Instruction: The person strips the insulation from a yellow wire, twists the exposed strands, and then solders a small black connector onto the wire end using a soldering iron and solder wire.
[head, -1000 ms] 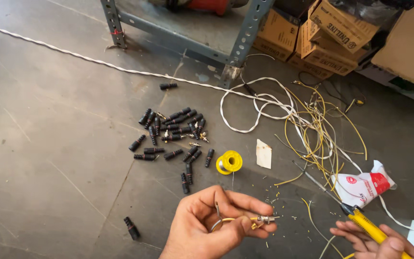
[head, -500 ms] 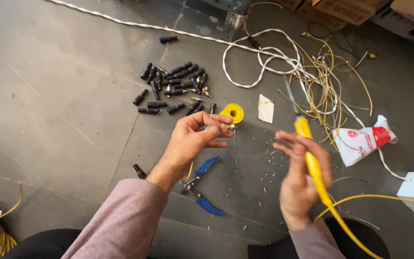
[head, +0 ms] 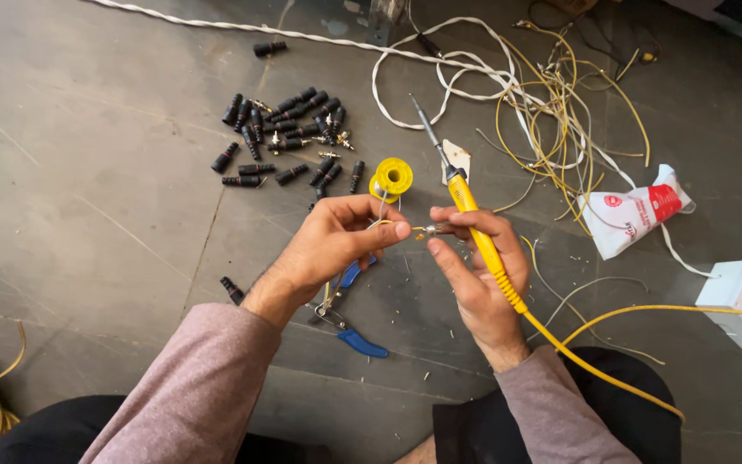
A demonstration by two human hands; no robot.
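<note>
The left hand (head: 337, 241) pinches a thin wire (head: 377, 223) steady over the floor (head: 88, 215); the right hand (head: 478, 262), closed round a yellow soldering iron (head: 474, 223), fingertips a small metal connector (head: 431, 230) against it for joining.

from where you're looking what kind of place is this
Probably a workshop or storeroom floor used for electrical soldering. A yellow soldering iron is in the right hand, black plug connectors lie scattered on the grey concrete floor, and yellow and white wires tangle nearby.
</note>
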